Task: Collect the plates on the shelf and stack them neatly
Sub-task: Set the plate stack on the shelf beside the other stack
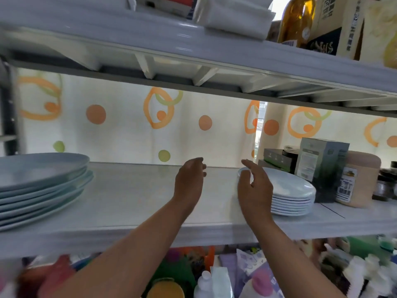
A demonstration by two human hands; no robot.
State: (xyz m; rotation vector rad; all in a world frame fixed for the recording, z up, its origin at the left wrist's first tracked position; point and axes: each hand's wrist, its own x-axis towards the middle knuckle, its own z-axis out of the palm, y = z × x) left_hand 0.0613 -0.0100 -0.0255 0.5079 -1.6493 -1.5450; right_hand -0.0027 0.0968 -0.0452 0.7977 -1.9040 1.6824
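Observation:
A stack of several large pale-blue plates (pixel 40 179) sits at the left end of the middle shelf (pixel 137 203). A smaller stack of several white oval plates (pixel 294 194) stands to the right of centre. My left hand (pixel 190 182) hovers over the bare middle of the shelf, fingers loosely curled, holding nothing. My right hand (pixel 253 186) is raised just in front of the left edge of the white stack, fingers apart, covering part of its rim; whether it touches the plates is unclear.
Right of the white plates stand a grey-green carton (pixel 322 166), a tan lidded jar (pixel 358 179) and dark boxes (pixel 277 158). The upper shelf (pixel 193 61) hangs low overhead. Bottles and packets crowd the shelf below (pixel 214 276). A dotted curtain forms the back.

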